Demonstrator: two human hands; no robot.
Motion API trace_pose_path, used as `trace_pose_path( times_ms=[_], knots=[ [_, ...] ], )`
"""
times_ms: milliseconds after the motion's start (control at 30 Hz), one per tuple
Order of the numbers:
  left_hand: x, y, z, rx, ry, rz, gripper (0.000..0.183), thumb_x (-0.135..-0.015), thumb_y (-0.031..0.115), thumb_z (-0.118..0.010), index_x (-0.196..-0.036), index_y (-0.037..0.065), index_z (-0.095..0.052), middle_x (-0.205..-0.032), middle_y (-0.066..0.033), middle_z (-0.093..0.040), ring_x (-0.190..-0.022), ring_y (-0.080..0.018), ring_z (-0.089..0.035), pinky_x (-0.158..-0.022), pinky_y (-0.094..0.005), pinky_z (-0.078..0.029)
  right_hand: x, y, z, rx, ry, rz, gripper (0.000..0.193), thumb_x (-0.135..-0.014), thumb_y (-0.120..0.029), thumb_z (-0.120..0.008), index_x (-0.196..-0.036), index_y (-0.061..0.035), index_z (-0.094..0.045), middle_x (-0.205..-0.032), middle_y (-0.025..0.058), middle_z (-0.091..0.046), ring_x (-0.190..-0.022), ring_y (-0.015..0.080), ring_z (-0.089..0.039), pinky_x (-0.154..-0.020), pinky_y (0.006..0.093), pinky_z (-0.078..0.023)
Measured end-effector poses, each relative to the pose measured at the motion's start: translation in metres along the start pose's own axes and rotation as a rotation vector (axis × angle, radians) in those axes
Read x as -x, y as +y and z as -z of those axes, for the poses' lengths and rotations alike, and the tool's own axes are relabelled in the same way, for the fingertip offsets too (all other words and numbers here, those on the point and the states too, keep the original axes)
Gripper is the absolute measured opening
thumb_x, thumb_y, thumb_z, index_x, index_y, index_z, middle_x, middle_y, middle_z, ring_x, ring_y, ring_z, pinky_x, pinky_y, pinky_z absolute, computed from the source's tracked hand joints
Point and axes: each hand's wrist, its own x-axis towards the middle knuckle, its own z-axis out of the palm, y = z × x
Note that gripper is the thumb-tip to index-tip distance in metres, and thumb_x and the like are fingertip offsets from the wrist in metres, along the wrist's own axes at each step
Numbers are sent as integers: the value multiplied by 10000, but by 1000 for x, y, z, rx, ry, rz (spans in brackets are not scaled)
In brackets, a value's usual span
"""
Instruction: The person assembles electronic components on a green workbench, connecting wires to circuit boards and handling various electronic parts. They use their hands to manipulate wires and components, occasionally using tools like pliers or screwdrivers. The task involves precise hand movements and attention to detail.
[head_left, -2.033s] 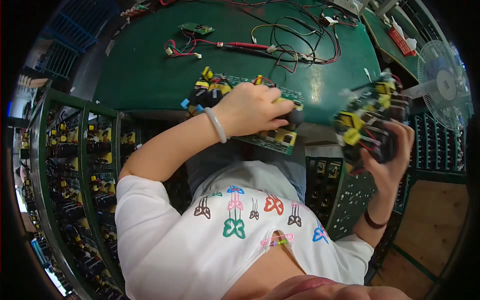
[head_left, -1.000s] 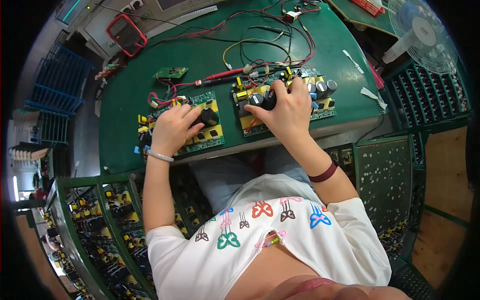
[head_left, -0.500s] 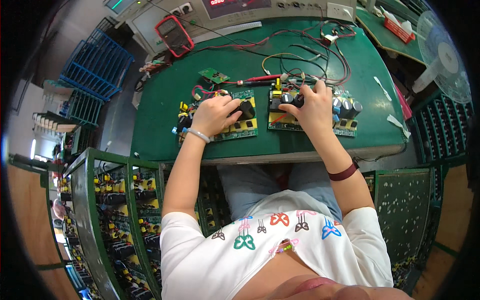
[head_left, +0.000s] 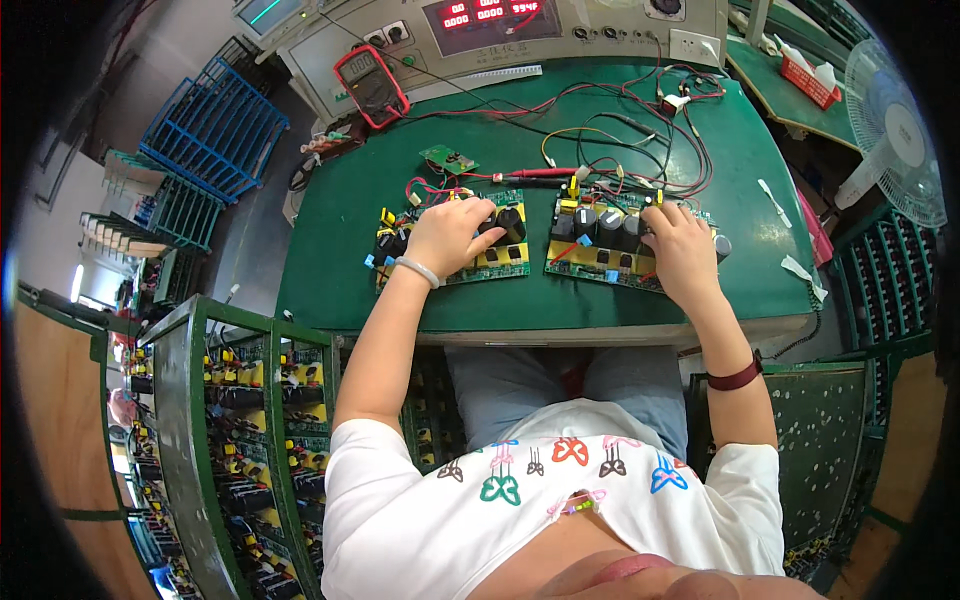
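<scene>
Two circuit boards lie side by side on the green bench. My left hand (head_left: 447, 238), palm down, closes over the middle of the left circuit board (head_left: 518, 262), thumb and fingers around its tall parts; a black capacitor (head_left: 511, 224) shows just right of the fingers. Over the right end of the right circuit board (head_left: 592, 266) is my right hand (head_left: 684, 250), its fingers curled down among the parts. A row of dark capacitors (head_left: 610, 229) stands left of that hand. What the fingertips touch is partly hidden beneath both hands.
Behind the boards lie a small green board (head_left: 449, 159), red and black test probes (head_left: 548, 175) and tangled leads. A red multimeter (head_left: 371, 86) leans by the instrument panel (head_left: 600, 45). A white fan (head_left: 900, 140) stands right; a green rack of boards (head_left: 190, 400) stands left.
My right hand has moved right along its board, uncovering the capacitors. My left hand stays on the left board. The whole view has shifted slightly, showing more of the panel.
</scene>
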Motion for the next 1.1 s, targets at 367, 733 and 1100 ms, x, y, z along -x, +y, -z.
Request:
trace_pose_path(
  times_ms=[367,733,1100],
  knots=[
    [-3,10,7,19,-124,100,374,-922,428,-621,-1083,91,-626,-991,-99,-661,-919,-313,-655,-789,-419,-521,-14,12,-1,-225,117,108,290,-792,-258,-738,-1039,-133,-655,-950,27,-663,-945,256,-653,-766,401,-468],
    [5,14,0,38,-73,149,375,-928,434,-612,-1012,69,-582,-981,-147,-654,-954,-371,-634,-797,-464,-505,-49,26,-10,-303,12,160,294,-820,-241,-719,-1080,-126,-641,-1052,72,-635,-943,350,-629,-802,456,-491],
    [38,50,24,31,-202,166,361,-920,442,-619,-1072,114,-608,-1000,-119,-632,-993,-351,-618,-853,-459,-509,-1,-2,12,-333,-96,248,290,-808,-193,-731,-1069,-110,-639,-1056,78,-600,-957,319,-617,-867,436,-436]
  ],
)
